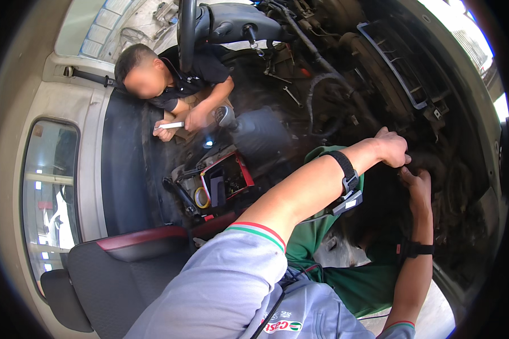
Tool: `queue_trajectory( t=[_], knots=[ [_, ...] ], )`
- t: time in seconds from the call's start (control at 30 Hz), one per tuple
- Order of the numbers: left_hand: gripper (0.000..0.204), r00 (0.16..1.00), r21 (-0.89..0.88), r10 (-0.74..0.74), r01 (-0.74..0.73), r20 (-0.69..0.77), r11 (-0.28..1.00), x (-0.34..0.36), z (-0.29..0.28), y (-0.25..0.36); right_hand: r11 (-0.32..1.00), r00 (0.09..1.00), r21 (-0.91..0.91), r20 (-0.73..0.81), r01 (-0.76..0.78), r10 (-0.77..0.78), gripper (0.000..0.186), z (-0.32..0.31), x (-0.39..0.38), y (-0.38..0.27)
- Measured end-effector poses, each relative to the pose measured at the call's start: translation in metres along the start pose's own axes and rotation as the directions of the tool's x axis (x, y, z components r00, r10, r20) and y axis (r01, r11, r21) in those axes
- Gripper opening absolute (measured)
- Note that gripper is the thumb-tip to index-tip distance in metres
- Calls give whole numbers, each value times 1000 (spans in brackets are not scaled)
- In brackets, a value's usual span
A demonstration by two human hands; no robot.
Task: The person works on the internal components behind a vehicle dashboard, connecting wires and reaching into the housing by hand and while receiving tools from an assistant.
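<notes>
Both my hands meet in the dark, stripped-out footwell at the right of the head view. My left hand [391, 148] is closed, its fingers curled and fingertips pointing toward the right hand. Just below it, my right hand [417, 183] is also closed, thumb up, almost touching the left fingertips. Whatever they pinch is too small or too shadowed to make out. Above them lies a black housing with a pale rectangular rim [391, 65]. Dark wiring [314, 107] loops to their left.
Across the cab a co-worker [192, 85] leans in, holding a white stick-like object [169, 125]. Between us stand the gear lever [225, 116] and a red-edged open box [247, 175] beside a yellow tape roll [202, 197]. A wrench [293, 96] lies beyond; a steering wheel [186, 34] juts in.
</notes>
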State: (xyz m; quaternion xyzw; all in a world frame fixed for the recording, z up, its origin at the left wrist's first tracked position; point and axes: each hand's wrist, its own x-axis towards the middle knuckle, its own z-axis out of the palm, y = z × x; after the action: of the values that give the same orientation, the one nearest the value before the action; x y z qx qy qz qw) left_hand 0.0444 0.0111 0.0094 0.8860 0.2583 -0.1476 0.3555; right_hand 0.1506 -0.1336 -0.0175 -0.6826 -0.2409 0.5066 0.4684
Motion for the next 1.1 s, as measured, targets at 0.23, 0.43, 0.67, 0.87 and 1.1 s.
queue_trajectory(
  t=[0.23, 0.43, 0.67, 0.87, 1.1],
  knots=[
    [42, 999, 39, -18, 17, 39, 999, 0, -2, 0, 993, 998, -105, 7, 60, -60, 14, 0, 0, 3],
    [41, 998, 34, -10, 8, 54, 999, -3, -7, 6, 987, 995, -120, -8, 103, -104, 14, -1, 1, 6],
    [42, 1000, 34, 20, -21, 15, 999, 2, 3, -2, 993, 994, -74, -53, 95, -99, 16, 2, -2, 14],
    [42, 1000, 50, -8, 9, -20, 999, 3, 7, -3, 997, 1000, 75, 4, 9, -9, 18, 3, -1, 9],
    [41, 997, -18, -1, -1, -79, 1000, 5, 8, -5, 999, 999, 35, 27, -30, 29, 15, -3, 4, 8]
  ],
)
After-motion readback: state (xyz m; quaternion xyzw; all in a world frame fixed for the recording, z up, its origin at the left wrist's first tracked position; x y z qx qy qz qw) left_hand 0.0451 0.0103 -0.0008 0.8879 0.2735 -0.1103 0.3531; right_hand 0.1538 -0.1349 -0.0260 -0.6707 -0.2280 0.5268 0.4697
